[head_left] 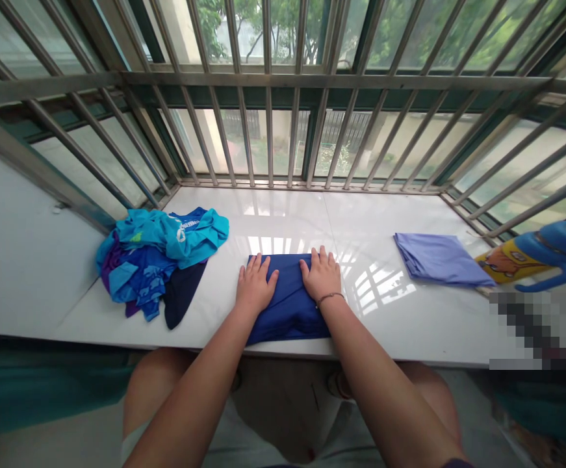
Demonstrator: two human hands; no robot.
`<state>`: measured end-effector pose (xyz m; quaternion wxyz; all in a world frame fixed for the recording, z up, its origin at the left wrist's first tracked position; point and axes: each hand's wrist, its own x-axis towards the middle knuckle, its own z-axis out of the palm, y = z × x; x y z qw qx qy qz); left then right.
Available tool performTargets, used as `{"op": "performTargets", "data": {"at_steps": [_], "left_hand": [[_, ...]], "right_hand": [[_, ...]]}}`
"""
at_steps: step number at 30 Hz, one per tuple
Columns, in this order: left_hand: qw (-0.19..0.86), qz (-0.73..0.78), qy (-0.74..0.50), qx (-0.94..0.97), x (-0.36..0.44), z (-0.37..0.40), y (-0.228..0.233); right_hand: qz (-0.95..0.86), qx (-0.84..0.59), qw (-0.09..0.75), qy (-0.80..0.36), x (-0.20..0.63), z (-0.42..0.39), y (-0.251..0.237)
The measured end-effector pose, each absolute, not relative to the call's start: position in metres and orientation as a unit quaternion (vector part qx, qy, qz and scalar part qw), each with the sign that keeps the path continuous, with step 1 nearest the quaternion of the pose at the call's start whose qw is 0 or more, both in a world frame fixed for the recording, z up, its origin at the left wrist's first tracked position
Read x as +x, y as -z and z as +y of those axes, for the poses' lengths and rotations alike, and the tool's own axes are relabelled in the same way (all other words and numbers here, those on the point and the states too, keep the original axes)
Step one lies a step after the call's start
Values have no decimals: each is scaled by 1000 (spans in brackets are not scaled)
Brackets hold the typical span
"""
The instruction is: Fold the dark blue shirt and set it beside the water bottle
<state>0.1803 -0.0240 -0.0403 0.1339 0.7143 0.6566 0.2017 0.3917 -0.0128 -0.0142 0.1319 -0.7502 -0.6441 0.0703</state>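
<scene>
Folded dark blue cloth (pixel 287 305), perhaps a garment, lies on the white sill near its front edge. My left hand (pixel 257 284) rests flat on the cloth's left side, fingers stretched toward the window. On its right side lies my right hand (pixel 322 273), palm down with fingers spread; a thin bracelet circles that wrist. Neither hand grips anything. Some of the cloth's upper corners are hidden beneath the hands.
A crumpled pile of blue, turquoise and purple clothes (pixel 160 253) sits at the left. To the right lies a folded lavender cloth (pixel 441 260), with a blue and yellow bottle (pixel 531 253) beside it. Metal window bars (pixel 268 130) enclose the white sill (pixel 370 325).
</scene>
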Motion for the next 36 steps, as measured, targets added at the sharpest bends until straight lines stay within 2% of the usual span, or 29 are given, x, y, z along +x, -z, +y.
{"op": "performTargets", "data": {"at_steps": [3,9,15,21,25,30,36], "left_hand": [[131,648,-191,726,175,-21,40],[120,644,-184,733,174,-19,41],[117,650,-160,734,176,-19,36],[86,658,-102,741,177,-17,34],[76,660,-91,742,178,-17,35],[79,647,-90,753,174,-14,35],[87,635,-112,759,168,-13,37]], "right_hand": [[-669,-729,140,-26,393,-41,8],[-842,-487,231,-29,406,-136,17],[-852,-459,252,22,410,-162,27],[-877,-424,224,16,392,-171,19],[-854,-462,239,1,376,-173,21],[-841,-496,214,-20,376,-173,20],[-627,-746,224,-20,406,-137,2]]}}
